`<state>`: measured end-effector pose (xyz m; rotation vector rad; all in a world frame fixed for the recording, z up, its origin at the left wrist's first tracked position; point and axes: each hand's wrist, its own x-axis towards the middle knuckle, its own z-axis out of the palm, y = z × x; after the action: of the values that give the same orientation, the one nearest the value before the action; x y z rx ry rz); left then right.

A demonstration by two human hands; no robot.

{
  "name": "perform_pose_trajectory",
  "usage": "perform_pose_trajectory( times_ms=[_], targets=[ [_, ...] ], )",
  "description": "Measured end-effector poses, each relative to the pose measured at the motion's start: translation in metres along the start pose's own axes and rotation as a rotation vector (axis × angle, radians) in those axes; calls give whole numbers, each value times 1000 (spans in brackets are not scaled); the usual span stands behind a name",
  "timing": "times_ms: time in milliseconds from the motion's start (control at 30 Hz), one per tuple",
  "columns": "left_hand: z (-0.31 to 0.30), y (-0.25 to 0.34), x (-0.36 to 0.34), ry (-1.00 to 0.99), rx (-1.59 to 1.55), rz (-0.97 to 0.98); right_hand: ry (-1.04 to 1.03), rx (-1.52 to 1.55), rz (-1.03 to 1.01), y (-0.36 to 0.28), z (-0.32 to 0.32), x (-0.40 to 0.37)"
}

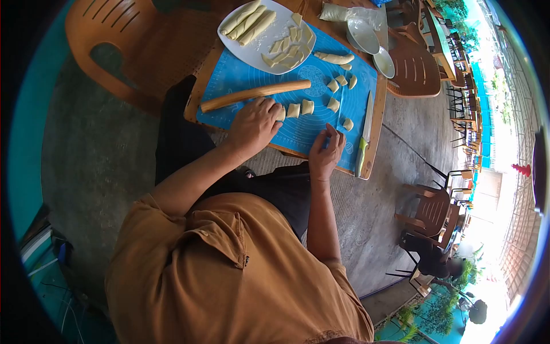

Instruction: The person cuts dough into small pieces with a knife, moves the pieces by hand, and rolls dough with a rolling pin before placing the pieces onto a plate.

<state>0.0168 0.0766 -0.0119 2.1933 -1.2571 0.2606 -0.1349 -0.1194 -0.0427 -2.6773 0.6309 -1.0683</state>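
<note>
My left hand (256, 127) rests on the blue mat (229, 71), its bent fingers around a small cut dough piece (280, 114) that they partly cover. Two more dough pieces (301, 109) lie in line beside it. A wooden rolling pin (256, 96) lies just beyond the left fingers. My right hand (326, 152) is at the mat's near edge, fingers loosely bent and apart, with nothing visible in them. Close to its fingertips sits a dough piece (348, 124). Several others (333, 86) lie farther up, near a longer dough roll (334, 58). A knife with a green handle (361, 153) lies to the right.
A white plate (232, 49) holds dough rolls and flat cut strips. Two bowls (362, 37) and a clear plastic bag (341, 12) are at the far right corner. The wooden table's edge (375, 123) shows beside the knife. A brown chair (109, 43) stands left.
</note>
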Motion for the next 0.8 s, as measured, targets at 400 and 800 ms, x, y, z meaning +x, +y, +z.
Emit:
perform_pose_trajectory(
  times_ms=[400, 800],
  targets=[
    [-1, 0, 0, -114, -17, -48, -2, 4, -9, -2, -1, 1],
    [-1, 0, -1, -56, -6, -28, 2, 1, -8, -2, -1, 1]
  ],
)
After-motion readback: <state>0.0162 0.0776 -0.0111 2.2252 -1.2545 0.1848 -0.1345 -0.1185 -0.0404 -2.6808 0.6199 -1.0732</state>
